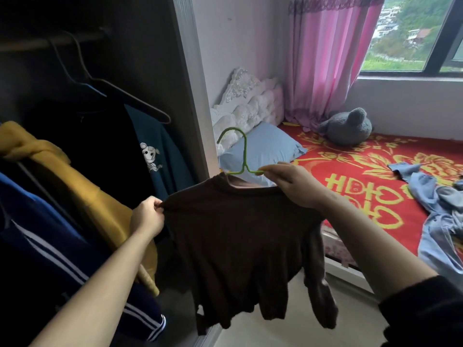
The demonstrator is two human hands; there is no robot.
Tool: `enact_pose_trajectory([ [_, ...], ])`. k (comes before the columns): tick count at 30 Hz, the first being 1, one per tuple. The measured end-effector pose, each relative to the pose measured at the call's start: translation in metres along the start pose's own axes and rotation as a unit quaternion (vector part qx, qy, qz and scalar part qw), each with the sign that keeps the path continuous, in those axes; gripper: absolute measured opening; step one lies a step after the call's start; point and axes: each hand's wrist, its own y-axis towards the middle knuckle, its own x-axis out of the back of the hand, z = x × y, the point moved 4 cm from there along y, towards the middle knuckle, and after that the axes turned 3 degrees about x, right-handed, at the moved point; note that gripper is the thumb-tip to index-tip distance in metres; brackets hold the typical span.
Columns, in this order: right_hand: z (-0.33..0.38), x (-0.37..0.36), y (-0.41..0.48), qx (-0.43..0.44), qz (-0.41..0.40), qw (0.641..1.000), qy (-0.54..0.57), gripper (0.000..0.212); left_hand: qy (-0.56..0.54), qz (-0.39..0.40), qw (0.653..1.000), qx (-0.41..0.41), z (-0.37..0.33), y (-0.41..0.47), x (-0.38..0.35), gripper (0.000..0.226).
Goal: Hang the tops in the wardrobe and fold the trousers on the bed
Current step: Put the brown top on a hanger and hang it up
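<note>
Two bare hands are seen on one dark brown long-sleeved top (240, 234), which is held up in the air just in front of the open dark wardrobe (150, 46). One shoulder is pinched between the curled fingers of the left hand (147, 217). A thin green hanger (244, 156) is tucked by one arm into the neck opening, and its other arm is clamped by the right hand (293, 184). Crumpled pale blue denim clothing (438, 246) is spread on the red-and-gold bed (363, 171), well apart.

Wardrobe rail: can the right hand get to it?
Probably yes. The right hand, gripping the green hanger, has open air up to the rail; the hung clothes sit below it.
</note>
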Motion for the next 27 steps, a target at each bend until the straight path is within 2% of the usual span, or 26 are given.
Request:
enact_pose_trajectory([
  [1,0.004,-0.005,0.000,0.010,0.009,1.000,0.008,0.030,0.009,-0.019,1.000,-0.014,-0.005,-0.004,0.003,0.025],
  [3,0.012,-0.013,0.004,0.029,0.006,0.999,0.025,0.030,0.010,-0.049,0.994,-0.099,-0.033,-0.017,0.009,0.047],
  [5,0.015,-0.021,0.009,0.036,0.008,0.999,0.033,0.030,-0.019,-0.023,0.978,-0.208,-0.073,-0.034,0.011,0.052],
  [6,0.016,-0.025,0.010,0.041,0.017,0.998,0.034,0.029,-0.061,0.037,0.968,-0.239,-0.092,-0.040,0.010,0.049],
  [8,0.017,-0.032,0.011,0.056,0.036,0.997,0.038,0.026,-0.157,0.211,0.933,-0.245,-0.120,-0.052,0.001,0.033],
  [9,0.016,-0.034,0.010,0.062,0.042,0.996,0.051,0.024,-0.178,0.267,0.915,-0.245,-0.127,-0.057,-0.005,0.025],
  [11,0.007,-0.036,0.007,0.028,0.035,0.996,0.078,0.020,-0.186,0.299,0.899,-0.261,-0.132,-0.062,-0.013,0.030],
  [12,-0.003,-0.035,0.004,-0.023,0.033,0.996,0.075,0.026,-0.197,0.289,0.900,-0.261,-0.130,-0.061,-0.016,0.037],
  [14,-0.030,-0.034,-0.005,-0.180,0.083,0.980,0.017,0.059,-0.228,0.247,0.907,-0.252,-0.125,-0.059,-0.019,0.039],
  [16,-0.056,-0.034,-0.022,-0.332,0.167,0.928,-0.003,0.078,-0.232,0.219,0.915,-0.246,-0.120,-0.056,-0.020,0.031],
  [18,-0.070,-0.038,-0.033,-0.372,0.224,0.899,0.066,0.063,-0.220,0.216,0.918,-0.251,-0.119,-0.056,-0.022,0.018],
  [20,-0.069,-0.037,-0.034,-0.357,0.229,0.897,0.123,0.044,-0.205,0.212,0.921,-0.255,-0.118,-0.057,-0.024,0.011],
  [24,-0.068,-0.037,-0.032,-0.379,0.197,0.894,0.138,0.040,-0.181,0.168,0.934,-0.258,-0.116,-0.051,-0.020,0.013],
  [25,-0.073,-0.039,-0.034,-0.406,0.201,0.877,0.161,0.039,-0.179,0.156,0.936,-0.259,-0.116,-0.048,-0.017,0.014],
  [27,-0.078,-0.046,-0.042,-0.466,0.239,0.817,0.243,0.030,-0.173,0.132,0.939,-0.268,-0.116,-0.044,-0.010,0.016],
])
